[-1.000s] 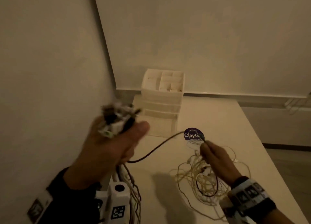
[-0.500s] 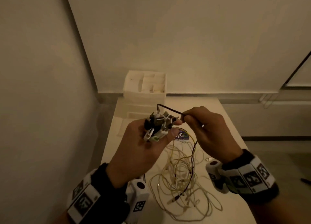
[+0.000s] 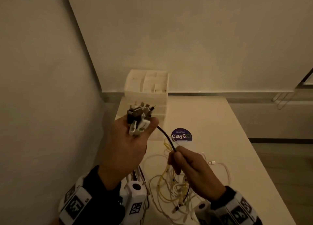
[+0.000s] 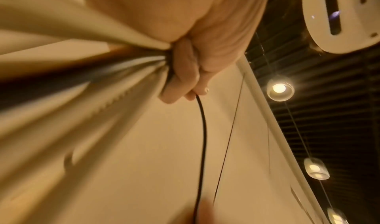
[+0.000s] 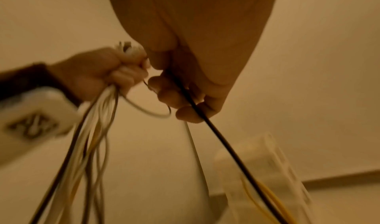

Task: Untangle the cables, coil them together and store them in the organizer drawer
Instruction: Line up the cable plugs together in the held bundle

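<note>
My left hand (image 3: 130, 140) is raised above the table and grips a bunch of cable plugs (image 3: 139, 118), black and white, sticking out above the fist; their cords hang down below it (image 5: 92, 130). A black cable (image 3: 166, 138) runs from that fist to my right hand (image 3: 188, 164), which pinches it lower and to the right (image 5: 185, 97). Under the right hand a tangle of white and yellow cables (image 3: 176, 187) lies on the white table (image 3: 220, 123). The white organizer (image 3: 147, 87) with open top compartments and drawers stands at the table's far left by the wall.
A round blue ClayGo sticker (image 3: 181, 135) lies on the table in front of the organizer. A loose white plug (image 3: 212, 162) rests to the right of the tangle. The wall (image 3: 42, 106) runs close along the left side; the floor drops off at the right edge.
My right hand has slid down the black cable from beside the plug bunch to a point lower and to the right. The left hand keeps its grip on the plugs.
</note>
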